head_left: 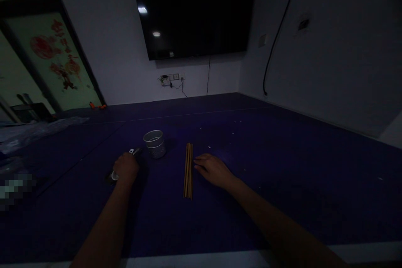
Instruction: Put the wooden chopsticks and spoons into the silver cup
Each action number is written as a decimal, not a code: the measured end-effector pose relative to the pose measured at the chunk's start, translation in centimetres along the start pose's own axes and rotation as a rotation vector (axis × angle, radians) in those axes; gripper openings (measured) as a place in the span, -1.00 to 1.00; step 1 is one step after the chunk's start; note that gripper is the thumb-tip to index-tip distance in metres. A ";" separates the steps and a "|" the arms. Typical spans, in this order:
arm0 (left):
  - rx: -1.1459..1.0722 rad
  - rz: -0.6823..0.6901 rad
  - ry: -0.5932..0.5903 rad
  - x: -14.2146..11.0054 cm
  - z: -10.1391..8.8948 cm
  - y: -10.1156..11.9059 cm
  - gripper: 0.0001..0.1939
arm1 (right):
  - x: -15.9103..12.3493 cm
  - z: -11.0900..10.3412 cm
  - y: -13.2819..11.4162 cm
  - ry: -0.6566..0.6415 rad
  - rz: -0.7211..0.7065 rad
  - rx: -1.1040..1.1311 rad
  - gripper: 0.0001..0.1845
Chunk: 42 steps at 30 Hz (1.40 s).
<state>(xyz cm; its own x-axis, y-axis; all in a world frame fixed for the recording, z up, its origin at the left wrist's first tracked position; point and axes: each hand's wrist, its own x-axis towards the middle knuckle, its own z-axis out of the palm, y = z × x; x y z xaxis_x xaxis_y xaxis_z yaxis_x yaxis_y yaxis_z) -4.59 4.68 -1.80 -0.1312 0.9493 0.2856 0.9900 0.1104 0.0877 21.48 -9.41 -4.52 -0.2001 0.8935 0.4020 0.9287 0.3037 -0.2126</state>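
My left hand (126,168) is closed around a dark object with pale parts (115,175), whose ends stick out above and below the fist. Its kind is mostly hidden by the fingers. Just right of that hand a silver metal cup (155,145) stands upright, its lower wall patterned. A row of several brown chopsticks (188,171) lies side by side on the dark blue surface (163,222), pointing away from me. Beside their right edge rests my right hand (213,170), thumb and fingers apart, holding nothing. Its fingertips come close to the sticks; whether they touch is unclear.
Small white scraps (209,147) are scattered across the surface beyond my right hand. Crumpled clear plastic (40,132) lies at the left. A large black television (197,12) hangs on the back wall above sockets (172,77) and cables. Orange items (98,106) sit near the decorated door (59,54).
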 end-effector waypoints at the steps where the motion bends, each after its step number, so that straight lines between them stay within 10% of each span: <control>1: -0.008 -0.015 0.033 0.0 -0.2 0.0 -0.63 | 0.0 0.0 0.0 -0.003 -0.001 0.003 -0.70; 13: -0.341 0.004 0.499 0.3 -2.7 -0.3 -0.71 | 0.1 -0.4 0.1 0.032 0.017 -0.011 -0.70; 20: -0.721 0.389 0.959 -1.7 -3.0 2.6 -0.70 | 0.1 -1.3 -0.7 0.214 0.027 -0.009 -0.66; 27: -0.896 0.618 0.405 -7.0 -3.9 7.0 -0.82 | 0.0 -1.5 -1.0 0.257 0.079 -0.039 -0.63; 38: -1.384 0.128 -0.579 -5.8 -2.2 7.1 -0.90 | 0.0 -1.6 -1.3 0.156 0.096 -0.065 -0.63; 42: -1.503 0.034 -0.775 -6.3 -0.9 7.6 -0.82 | 0.0 -1.5 -1.3 0.120 0.110 -0.073 -0.64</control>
<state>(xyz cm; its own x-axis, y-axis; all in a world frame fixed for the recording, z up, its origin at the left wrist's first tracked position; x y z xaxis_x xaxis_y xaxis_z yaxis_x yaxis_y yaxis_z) 3.67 -0.75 -2.05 0.3934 0.9063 -0.1547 0.0100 0.1640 0.9864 20.77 -10.30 -2.91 -0.0609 0.8726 0.4846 0.9642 0.1770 -0.1976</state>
